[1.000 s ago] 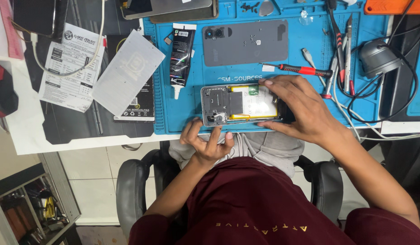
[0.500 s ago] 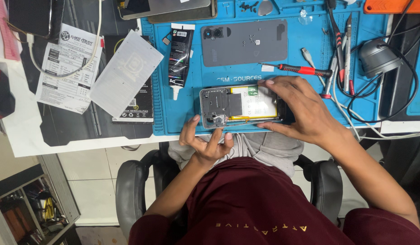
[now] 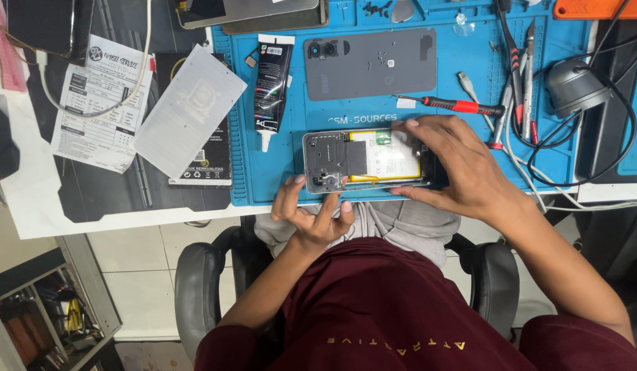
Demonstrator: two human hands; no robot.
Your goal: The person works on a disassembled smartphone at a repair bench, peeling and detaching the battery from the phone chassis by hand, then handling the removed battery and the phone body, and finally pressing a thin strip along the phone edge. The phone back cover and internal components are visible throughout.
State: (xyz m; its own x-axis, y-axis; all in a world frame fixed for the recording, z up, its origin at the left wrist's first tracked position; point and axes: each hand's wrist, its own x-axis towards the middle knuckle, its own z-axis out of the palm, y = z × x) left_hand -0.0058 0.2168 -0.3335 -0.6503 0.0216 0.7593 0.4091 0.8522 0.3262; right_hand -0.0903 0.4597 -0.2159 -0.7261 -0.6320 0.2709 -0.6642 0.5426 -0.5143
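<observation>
My right hand point(image 3: 463, 168) is clamped on the right end of the opened phone point(image 3: 365, 161), fingers over the far edge and thumb along the near edge, pinning it flat on the blue mat point(image 3: 277, 185). My left hand point(image 3: 313, 214) sits at the mat's near edge, palm up and fingers spread, holding nothing; its fingertips reach the phone's lower left corner, just touching or nearly so, I cannot tell which.

The phone lies back-up with its cover off, a white battery point(image 3: 390, 156) and a dark board section showing. Just beyond it on the mat rests a red-handled screwdriver point(image 3: 452, 105), and further up the grey back cover point(image 3: 370, 63) with small screws on it. A black glue tube point(image 3: 271, 86) lies to the left of the cover, nozzle toward me. Tweezers point(image 3: 518, 75) and cables point(image 3: 573, 151) sit at the right side of the mat. Off the mat to the left lie a white sheet point(image 3: 190, 118) and a printed paper point(image 3: 102, 103). A chair point(image 3: 201, 282) shows below the desk edge.
</observation>
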